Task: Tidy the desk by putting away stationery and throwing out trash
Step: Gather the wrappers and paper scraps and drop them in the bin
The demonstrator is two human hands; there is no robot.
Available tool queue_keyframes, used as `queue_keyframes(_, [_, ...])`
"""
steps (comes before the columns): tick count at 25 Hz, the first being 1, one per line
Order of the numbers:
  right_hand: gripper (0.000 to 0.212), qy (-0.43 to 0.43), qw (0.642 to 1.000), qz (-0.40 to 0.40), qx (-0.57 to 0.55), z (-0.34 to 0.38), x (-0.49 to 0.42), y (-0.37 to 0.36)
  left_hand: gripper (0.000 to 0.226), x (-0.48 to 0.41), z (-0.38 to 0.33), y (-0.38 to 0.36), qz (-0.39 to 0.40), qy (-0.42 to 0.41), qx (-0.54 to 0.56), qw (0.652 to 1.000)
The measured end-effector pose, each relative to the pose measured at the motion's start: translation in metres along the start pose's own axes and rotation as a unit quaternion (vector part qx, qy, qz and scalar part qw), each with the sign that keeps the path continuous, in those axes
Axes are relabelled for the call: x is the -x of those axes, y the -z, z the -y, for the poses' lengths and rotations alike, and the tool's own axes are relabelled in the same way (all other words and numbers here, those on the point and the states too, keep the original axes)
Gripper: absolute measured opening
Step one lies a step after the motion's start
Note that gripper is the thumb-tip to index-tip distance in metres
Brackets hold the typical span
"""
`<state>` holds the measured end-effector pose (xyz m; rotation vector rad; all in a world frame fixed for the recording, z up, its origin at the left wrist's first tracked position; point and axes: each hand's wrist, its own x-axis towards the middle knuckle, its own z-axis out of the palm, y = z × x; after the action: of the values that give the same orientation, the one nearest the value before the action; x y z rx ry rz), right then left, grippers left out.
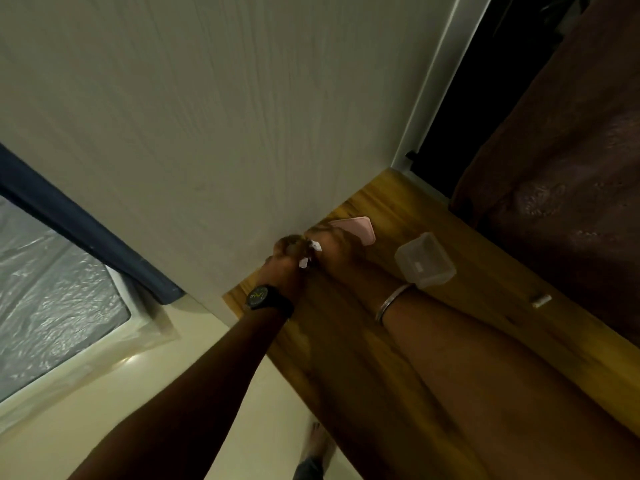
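My left hand point(289, 258), with a black watch on the wrist, is curled round small white paper scraps point(309, 254) at the far end of the wooden desk point(485, 306), close to the white wall. My right hand point(337, 249), a metal bangle on its wrist, lies right beside the left, over the same scraps; whether its fingers hold any is blurred. A pink flat object point(360, 226) lies just behind my right hand. A clear plastic box point(425, 259) stands to the right of my right wrist. A small white eraser-like piece point(541, 301) lies farther right.
A dark brown curtain point(554, 168) hangs along the desk's right side. A white wall panel point(207, 116) bounds the desk's far end. Below left are a cream floor point(173, 368) and a plastic-covered mattress point(52, 278). My foot point(317, 441) shows beside the desk's edge.
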<state>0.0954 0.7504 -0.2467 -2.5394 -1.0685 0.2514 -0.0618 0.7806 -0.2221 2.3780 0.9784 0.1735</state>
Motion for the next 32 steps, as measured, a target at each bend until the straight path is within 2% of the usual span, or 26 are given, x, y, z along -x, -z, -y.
queue_keyframes(1, [0.026, -0.010, 0.999, -0.040, 0.021, -0.004, -0.003, -0.008, 0.044, -0.002, 0.001, -0.003, 0.002, -0.013, -0.005, 1.000])
queue_keyframes(3, [0.046, 0.123, 0.992, 0.019, 0.006, -0.014, 0.017, -0.014, 0.047, -0.007, 0.001, -0.008, 0.005, -0.021, -0.025, 0.999])
queue_keyframes(4, [0.052, 0.138, 0.989, 0.045, -0.003, -0.015, 0.018, -0.016, 0.050, -0.008, -0.002, -0.008, 0.013, -0.006, -0.026, 1.000])
queue_keyframes(5, [0.051, 0.150, 0.987, 0.029, -0.042, -0.017, 0.024, -0.010, 0.053, -0.010, -0.004, -0.008, 0.023, 0.012, -0.023, 0.999])
queue_keyframes(7, [0.035, 0.131, 0.982, 0.002, -0.137, -0.017, 0.041, 0.010, 0.058, -0.007, -0.012, -0.007, 0.020, 0.023, -0.015, 0.999])
queue_keyframes(9, [0.025, 0.111, 0.969, -0.019, -0.218, -0.021, 0.059, 0.028, 0.050, 0.001, -0.022, -0.010, -0.031, 0.014, 0.012, 0.999])
queue_keyframes(11, [0.023, 0.100, 0.945, -0.031, -0.310, -0.029, 0.081, 0.045, 0.034, 0.012, -0.036, -0.014, -0.076, 0.006, 0.067, 0.995])
queue_keyframes(14, [0.025, 0.023, 0.913, -0.029, -0.406, -0.047, 0.118, 0.070, 0.033, 0.032, -0.066, -0.020, -0.091, -0.007, 0.184, 0.979])
queue_keyframes(16, [0.020, -0.036, 0.875, -0.022, -0.482, -0.064, 0.153, 0.089, 0.023, 0.054, -0.095, -0.027, -0.063, 0.013, 0.298, 0.952])
queue_keyframes(20, [0.015, -0.095, 0.806, -0.078, -0.579, -0.105, 0.249, 0.143, 0.010, 0.121, -0.166, -0.047, 0.002, 0.052, 0.487, 0.872])
queue_keyframes(22, [0.016, -0.125, 0.772, -0.102, -0.615, -0.127, 0.308, 0.169, 0.011, 0.163, -0.206, -0.062, 0.042, 0.030, 0.516, 0.855])
queue_keyframes(24, [0.018, -0.161, 0.753, -0.138, -0.623, -0.153, 0.366, 0.188, 0.016, 0.207, -0.243, -0.082, 0.088, 0.022, 0.540, 0.837])
queue_keyframes(27, [0.015, -0.201, 0.717, -0.222, -0.629, -0.201, 0.458, 0.213, 0.038, 0.282, -0.302, -0.120, 0.175, 0.040, 0.551, 0.815])
queue_keyframes(30, [0.016, -0.244, 0.669, -0.305, -0.632, -0.242, 0.557, 0.234, 0.021, 0.365, -0.360, -0.159, 0.261, 0.055, 0.559, 0.785])
queue_keyframes(32, [0.020, -0.253, 0.618, -0.362, -0.650, -0.263, 0.616, 0.245, 0.016, 0.417, -0.391, -0.182, 0.308, 0.060, 0.561, 0.766])
